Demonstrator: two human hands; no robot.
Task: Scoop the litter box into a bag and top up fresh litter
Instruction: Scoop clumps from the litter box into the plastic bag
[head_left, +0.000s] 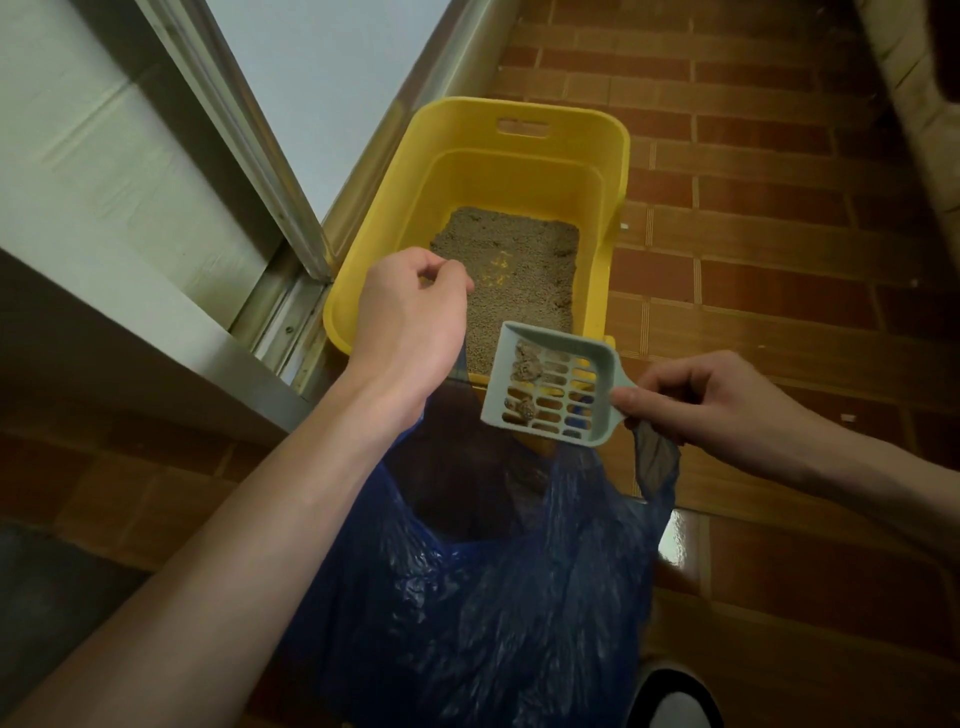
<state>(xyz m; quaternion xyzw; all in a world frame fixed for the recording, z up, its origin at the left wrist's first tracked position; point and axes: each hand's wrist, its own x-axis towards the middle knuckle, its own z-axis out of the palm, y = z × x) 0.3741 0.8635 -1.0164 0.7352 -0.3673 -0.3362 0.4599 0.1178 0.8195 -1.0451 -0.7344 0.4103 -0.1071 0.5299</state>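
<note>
**Clumps in the scoop, over the bag's mouth**

Brick-tile floor (753, 260) fills the right side, a sliding door frame (291, 218) running up at ten o'clock. Against that frame sits the yellow litter box (615, 171), grey litter (519, 275) spread thin across its bottom. At six o'clock, the blue plastic bag (467, 597) gapes open just beside the box's near end. Left hand (410, 317) at nine o'clock of centre, fingers curled, apparently pinching the bag's rim; the grip itself is hidden. Right hand (711, 400) at three o'clock pinches the pale slotted litter scoop (556, 384) by its handle, plus a bag handle. Clumps (524, 364) lie on the scoop's left side, above the bag's opening.
</note>
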